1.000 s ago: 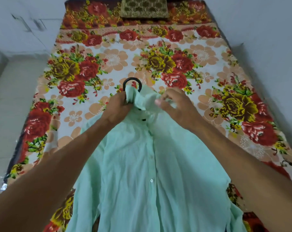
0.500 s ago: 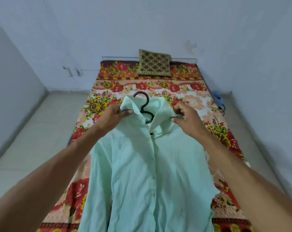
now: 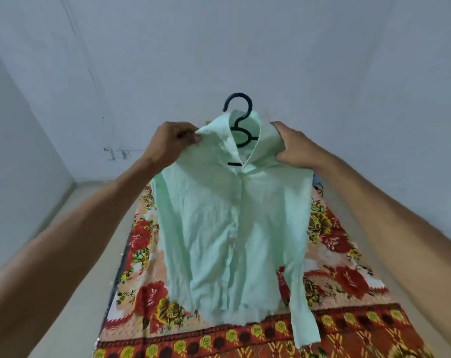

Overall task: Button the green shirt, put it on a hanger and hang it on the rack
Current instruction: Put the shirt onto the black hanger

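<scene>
The green shirt (image 3: 232, 228), placket closed and mounted on a black hanger (image 3: 241, 117), is held upright above the floral bed (image 3: 348, 280). One collar side is pinched in the grip of the left hand (image 3: 172, 143); the other shoulder is clasped by the right hand (image 3: 294, 148).

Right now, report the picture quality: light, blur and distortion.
Head view: flat, even light, no glare or hard shadows on the pale green button-up shirt. Head view: wide-angle stretch swells both forearms toward the lower corners. Head view: the hook of the black plastic hanger reads sharp against the wall, while the shirt's buttons and the red floral bedsheet look soft.
</scene>
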